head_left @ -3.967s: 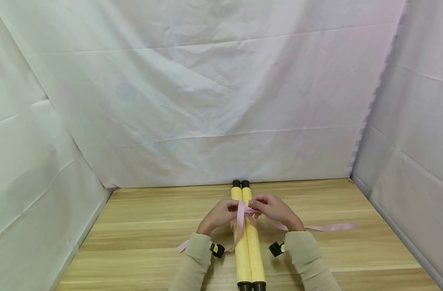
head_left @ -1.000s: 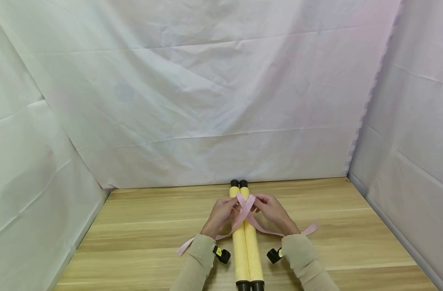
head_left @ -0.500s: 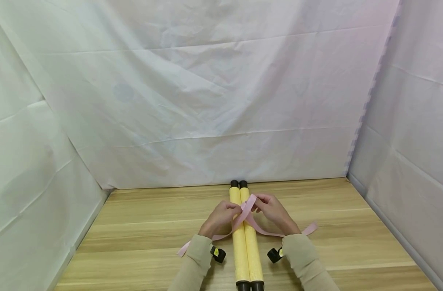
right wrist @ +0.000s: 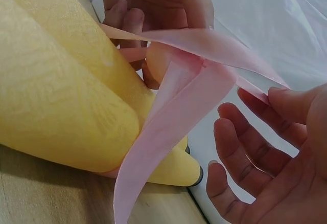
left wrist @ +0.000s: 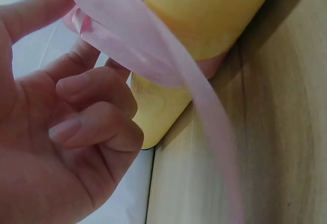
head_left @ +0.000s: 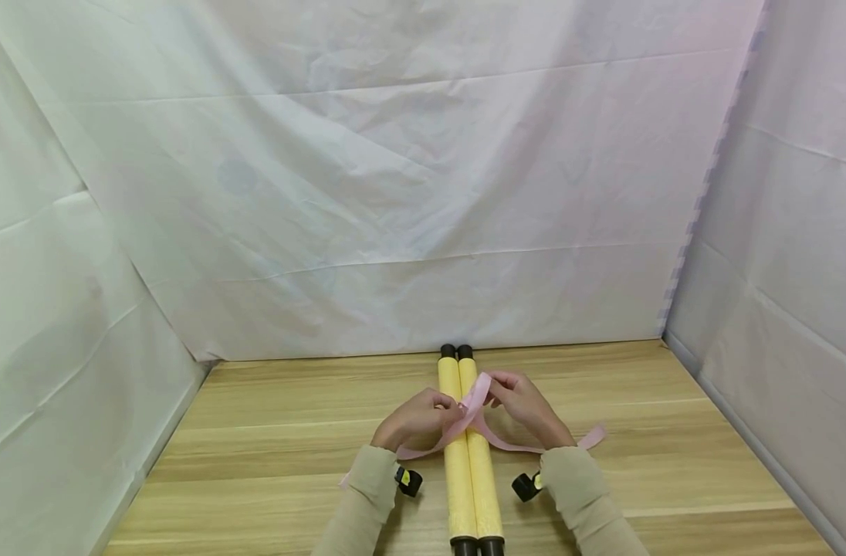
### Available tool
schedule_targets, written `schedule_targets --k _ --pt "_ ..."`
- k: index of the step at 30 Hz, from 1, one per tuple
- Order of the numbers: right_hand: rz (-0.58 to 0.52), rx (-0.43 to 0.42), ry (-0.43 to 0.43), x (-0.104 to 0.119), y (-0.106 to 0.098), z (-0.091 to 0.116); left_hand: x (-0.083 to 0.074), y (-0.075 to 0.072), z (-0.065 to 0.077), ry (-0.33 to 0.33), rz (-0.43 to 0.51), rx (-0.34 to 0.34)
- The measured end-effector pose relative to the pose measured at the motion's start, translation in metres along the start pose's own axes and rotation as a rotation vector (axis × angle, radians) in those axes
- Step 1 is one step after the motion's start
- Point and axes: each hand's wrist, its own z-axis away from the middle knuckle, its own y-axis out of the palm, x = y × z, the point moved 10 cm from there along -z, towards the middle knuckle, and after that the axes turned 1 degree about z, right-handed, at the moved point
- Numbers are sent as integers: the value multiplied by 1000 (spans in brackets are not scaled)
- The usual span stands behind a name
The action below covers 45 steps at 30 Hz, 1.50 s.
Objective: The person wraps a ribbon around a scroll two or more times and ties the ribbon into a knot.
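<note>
Two yellow rolls with black ends lie side by side, the left roll (head_left: 458,479) touching the right roll (head_left: 485,486). A pink ribbon (head_left: 475,403) passes round both and crosses on top, with a loop standing up. My right hand (head_left: 523,400) pinches that loop between thumb and forefinger; its other fingers are bent and apart in the right wrist view. From the other side, my left hand (head_left: 419,417) has thumb and forefinger at the ribbon (left wrist: 127,29) near the crossing, its lower fingers curled in. The crossing is partly covered by ribbon and fingers.
The rolls lie on a wood-grain table (head_left: 291,432) with their far ends near a white cloth backdrop (head_left: 395,193). One ribbon tail (head_left: 593,437) trails right past the right wrist; the other runs left under the left forearm. A small black camera (head_left: 409,483) sits at the left wrist.
A second ribbon loop at my left fingers has gone from there, and the left hand has shifted slightly left and down. The right hand holds nearly still. The right tail has drawn in since four seconds ago.
</note>
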Motion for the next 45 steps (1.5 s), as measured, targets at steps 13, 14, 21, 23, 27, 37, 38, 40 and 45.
schedule_targets --k 13,14,21,23,27,37,38,40,45 --pt "-13 29 2 -12 2 -3 -14 3 2 25 -192 -29" --pt "-12 27 4 -12 2 -3 -17 2 3 32 -213 -44" --pt "1 0 35 -15 -2 -3 -34 -8 12 66 -328 -175" --pt "0 -6 48 -17 -3 -3 -37 -10 13 62 -338 -198" --pt "-21 -25 74 -19 -6 -3 -39 -12 14 48 -372 -221" --pt "-14 -14 50 -15 -6 -2 -24 -4 10 -17 -281 -91" --pt "-14 -13 46 -14 -6 -2 -23 -2 9 -18 -252 -67" --pt "-12 -4 35 -14 -6 -2 -19 2 8 -20 -196 -20" --pt "-17 7 23 -15 -4 -2 -11 10 6 -47 -147 56"
